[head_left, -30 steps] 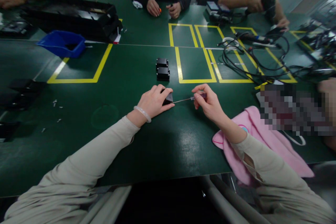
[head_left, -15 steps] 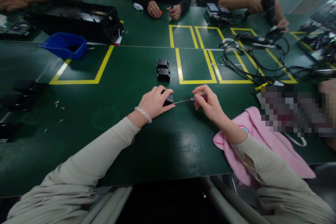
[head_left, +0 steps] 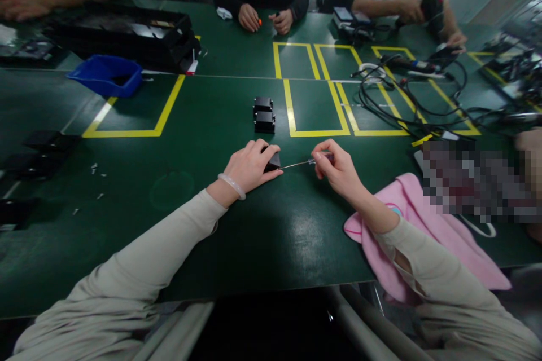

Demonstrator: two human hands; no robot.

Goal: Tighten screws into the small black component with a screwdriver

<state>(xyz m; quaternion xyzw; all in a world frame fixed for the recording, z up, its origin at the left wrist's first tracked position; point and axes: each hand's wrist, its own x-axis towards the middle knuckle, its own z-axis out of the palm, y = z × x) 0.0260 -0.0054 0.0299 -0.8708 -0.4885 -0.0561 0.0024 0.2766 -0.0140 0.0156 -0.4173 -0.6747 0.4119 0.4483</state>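
Observation:
My left hand (head_left: 250,166) is closed over a small black block (head_left: 273,162), pressing it against the green tabletop; most of the block is hidden under the fingers. A screwdriver (head_left: 300,164) lies almost level, its handle gripped by my right hand (head_left: 335,164). Its thin shaft points left, and the tip meets the block's right side beside my left thumb. Just beyond my left hand stand two similar black blocks (head_left: 265,118), one behind the other, with small metal bits at their sides.
Several small screws (head_left: 94,168) and dark blocks (head_left: 38,161) lie at left. A blue scoop-shaped bin (head_left: 108,76) and a long black tray (head_left: 127,34) stand behind them. Cables (head_left: 393,96) and a pink cloth (head_left: 406,208) are at right. Co-workers' hands (head_left: 282,21) rest across the table.
Hardly anything differs. The view has shifted very slightly, while both hands, the block and the screwdriver keep the same arrangement.

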